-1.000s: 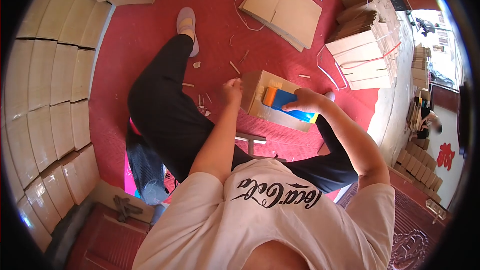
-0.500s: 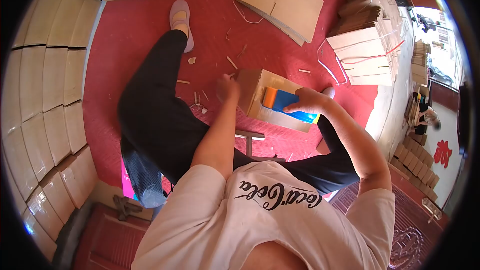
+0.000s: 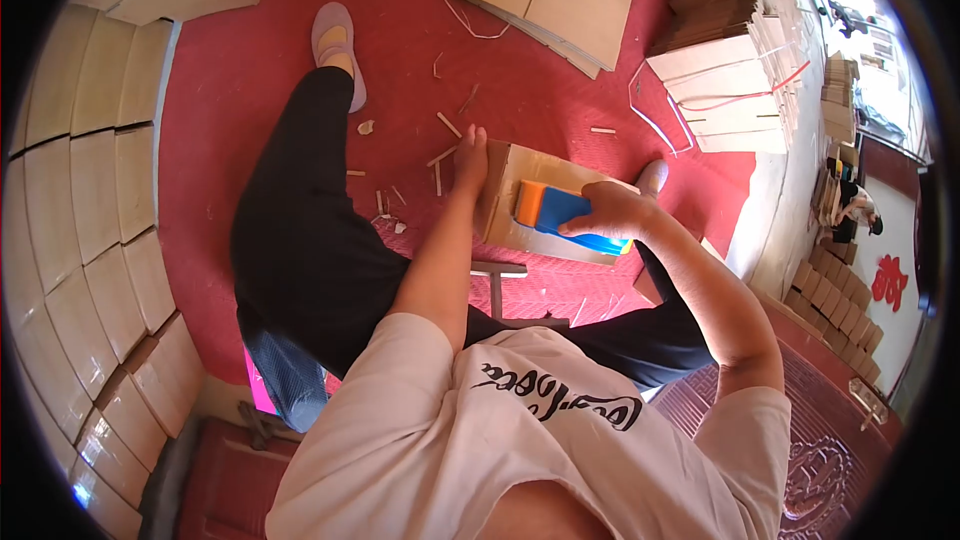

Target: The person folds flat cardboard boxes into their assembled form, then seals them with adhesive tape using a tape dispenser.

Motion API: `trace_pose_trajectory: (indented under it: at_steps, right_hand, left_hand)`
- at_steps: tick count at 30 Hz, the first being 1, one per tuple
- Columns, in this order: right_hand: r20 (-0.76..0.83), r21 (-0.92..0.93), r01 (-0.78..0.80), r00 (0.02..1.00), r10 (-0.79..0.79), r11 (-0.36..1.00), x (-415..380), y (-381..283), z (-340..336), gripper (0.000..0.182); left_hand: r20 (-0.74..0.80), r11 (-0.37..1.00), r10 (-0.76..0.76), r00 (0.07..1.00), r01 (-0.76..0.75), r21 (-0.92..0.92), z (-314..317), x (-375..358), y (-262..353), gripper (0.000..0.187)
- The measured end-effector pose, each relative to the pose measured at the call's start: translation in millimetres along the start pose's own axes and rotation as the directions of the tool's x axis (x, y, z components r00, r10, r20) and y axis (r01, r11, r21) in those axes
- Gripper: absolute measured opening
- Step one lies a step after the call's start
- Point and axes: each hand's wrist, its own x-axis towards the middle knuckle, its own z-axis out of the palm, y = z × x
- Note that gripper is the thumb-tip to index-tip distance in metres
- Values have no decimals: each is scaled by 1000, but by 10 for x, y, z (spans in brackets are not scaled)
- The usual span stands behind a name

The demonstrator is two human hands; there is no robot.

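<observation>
Between my legs is a closed cardboard box (image 3: pixel 510 232), tilted, with shiny tape across its top. My left hand (image 3: pixel 470 160) lies against the box's left end, its fingers stretched out and holding nothing. A blue and orange tape dispenser (image 3: pixel 560 209) rests on the box top. My right hand (image 3: pixel 612 210) is wrapped round its blue body near the right end. The underside of the box is hidden.
Flat cardboard (image 3: pixel 545 0) lies on the red floor (image 3: pixel 400 40) ahead, among scraps and straps. Bundled cardboard (image 3: pixel 715 90) stands at right, and stacked boxes (image 3: pixel 95 180) line the left. Another person (image 3: pixel 862 208) is at the far right.
My left hand has gone from a blurred, curled pose to lying flat with fingers extended at the box's left end. The dispenser and my right hand have shifted slightly left.
</observation>
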Motion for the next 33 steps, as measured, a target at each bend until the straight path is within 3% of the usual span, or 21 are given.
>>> trace_pose_trajectory:
  at_steps: [3, 5, 9, 11, 12, 14, 15, 18, 20, 30, 33]
  right_hand:
    - [23, 9, 30, 999, -30, 1000, 21, 8, 10, 67]
    - [-14, -5, 33, 999, -34, 999, -3, 4, 13, 66]
    - [-8, 20, 32, 999, -32, 999, 22, 37, 51, 64]
    - [-11, 39, 39, 999, -39, 998, 33, 49, 75, 64]
    - [-12, 42, 39, 999, -38, 998, 40, 50, 70, 64]
    - [-12, 32, 50, 999, -49, 998, 16, 28, 52, 63]
    - [-8, 26, 47, 999, -47, 999, -22, 4, 35, 63]
    - [0, 5, 61, 998, -61, 998, -56, 55, 58, 63]
    - [84, -21, 58, 995, -56, 998, -53, 130, 16, 75]
    - [55, 112, 144, 987, -151, 983, -271, 988, 92, 70]
    - [113, 140, 69, 990, -85, 988, -446, 1318, 85, 67]
  left_hand:
    - [-72, 993, 62, 995, -54, 109, -93, 40, -72, 59]
    - [-213, 882, -131, 968, 212, 422, -227, -59, 32, 55]
    - [-295, 932, -180, 938, 259, 255, -377, -414, 577, 49]
    - [-167, 953, 93, 982, -39, 301, -342, -666, 744, 44]
    - [-167, 948, 102, 981, -45, 314, -292, -808, 794, 44]
    - [-175, 798, 435, 883, -288, 529, -196, -1082, 821, 42]
    - [-96, 846, 395, 914, -320, 427, -189, -1147, 786, 42]
    - [-149, 787, 459, 876, -323, 526, -157, -1102, 719, 42]
    - [-160, 780, 458, 874, -310, 543, -137, -1078, 712, 42]
    - [-166, 761, 437, 884, -265, 592, -115, -1123, 805, 42]
    - [-170, 774, 387, 906, -219, 594, -99, -1140, 814, 43]
